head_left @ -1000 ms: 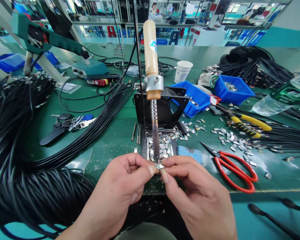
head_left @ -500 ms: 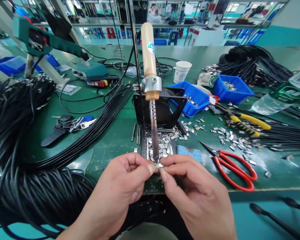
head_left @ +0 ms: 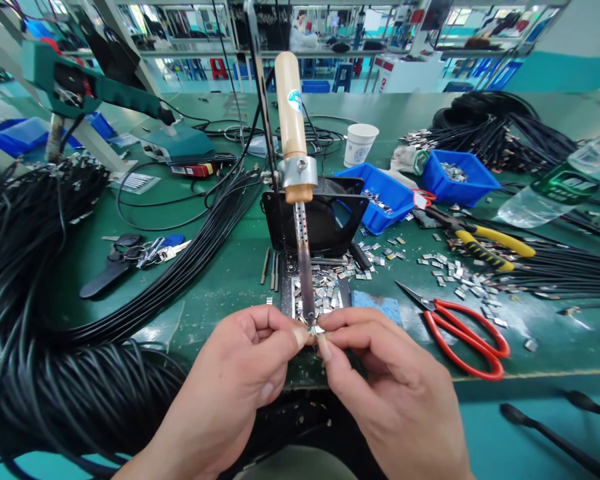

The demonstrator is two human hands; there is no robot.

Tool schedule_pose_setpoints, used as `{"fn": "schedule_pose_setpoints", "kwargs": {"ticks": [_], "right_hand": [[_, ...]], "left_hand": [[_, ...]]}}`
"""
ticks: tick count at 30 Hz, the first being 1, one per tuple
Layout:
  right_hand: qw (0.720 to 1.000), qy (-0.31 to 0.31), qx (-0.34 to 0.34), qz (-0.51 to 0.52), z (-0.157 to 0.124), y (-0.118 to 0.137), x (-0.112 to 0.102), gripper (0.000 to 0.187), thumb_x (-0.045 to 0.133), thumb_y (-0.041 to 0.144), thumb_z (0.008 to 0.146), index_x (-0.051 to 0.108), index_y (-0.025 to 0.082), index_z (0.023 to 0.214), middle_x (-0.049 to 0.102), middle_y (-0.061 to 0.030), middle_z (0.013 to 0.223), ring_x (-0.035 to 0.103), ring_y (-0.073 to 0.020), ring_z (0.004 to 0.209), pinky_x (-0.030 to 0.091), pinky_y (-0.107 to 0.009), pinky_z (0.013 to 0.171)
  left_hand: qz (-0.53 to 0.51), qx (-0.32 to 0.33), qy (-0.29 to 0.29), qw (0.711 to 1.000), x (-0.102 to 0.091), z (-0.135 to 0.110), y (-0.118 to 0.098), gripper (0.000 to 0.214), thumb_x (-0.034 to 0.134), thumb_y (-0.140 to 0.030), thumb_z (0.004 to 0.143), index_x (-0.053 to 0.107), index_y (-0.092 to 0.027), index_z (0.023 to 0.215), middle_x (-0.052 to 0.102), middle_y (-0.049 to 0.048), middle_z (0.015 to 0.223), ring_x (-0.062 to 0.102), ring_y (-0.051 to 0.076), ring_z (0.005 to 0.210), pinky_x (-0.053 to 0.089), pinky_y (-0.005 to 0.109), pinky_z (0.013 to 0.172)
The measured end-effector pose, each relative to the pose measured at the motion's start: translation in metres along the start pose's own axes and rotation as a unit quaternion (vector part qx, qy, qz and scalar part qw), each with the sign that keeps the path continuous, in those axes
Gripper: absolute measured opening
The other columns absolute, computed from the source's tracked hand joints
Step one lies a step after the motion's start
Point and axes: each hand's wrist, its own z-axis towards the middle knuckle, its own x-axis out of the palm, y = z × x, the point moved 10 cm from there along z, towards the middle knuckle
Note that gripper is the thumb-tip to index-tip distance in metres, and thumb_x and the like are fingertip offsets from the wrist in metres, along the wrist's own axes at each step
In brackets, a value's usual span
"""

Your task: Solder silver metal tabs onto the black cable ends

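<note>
My left hand (head_left: 240, 380) and my right hand (head_left: 385, 387) meet at the table's near edge, both pinched on a small metal connector piece (head_left: 314, 330). The piece sits right under the tip of a soldering iron (head_left: 296, 180) with a wooden handle, clamped upright in a stand. Several small metal shells (head_left: 325, 287) lie in a heap just behind my fingertips. What else my fingers hold is hidden.
Red scissors (head_left: 467, 333) lie to the right, yellow-handled pliers (head_left: 480, 243) behind them. Black cable bundles (head_left: 55, 320) fill the left; more cables (head_left: 500, 133) lie far right. Two blue bins (head_left: 377, 197), a paper cup (head_left: 360, 143), keys (head_left: 140, 250) and a black fan (head_left: 320, 213) stand on the green table (head_left: 220, 280).
My hands stay pinched together under the iron's tip. The view has shifted slightly, so everything sits a little to the left and higher.
</note>
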Motion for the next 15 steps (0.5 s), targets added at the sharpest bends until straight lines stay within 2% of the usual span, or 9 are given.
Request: {"fn": "schedule_pose_setpoints", "kwargs": {"ticks": [15], "right_hand": [[1.0, -0.004, 0.002, 0.008, -0.0008, 0.0007, -0.0009, 0.013, 0.071, 0.011, 0.087, 0.076, 0.022, 0.082, 0.077, -0.0036, 0.096, 0.075, -0.0171, 0.085, 0.063, -0.029, 0.08]], "left_hand": [[0.003, 0.005, -0.005, 1.0, 0.0002, -0.0004, -0.0018, 0.026, 0.08, -0.028, 0.082, 0.061, -0.019, 0.067, 0.039, -0.0115, 0.042, 0.018, 0.005, 0.042, 0.014, 0.022, 0.042]]}}
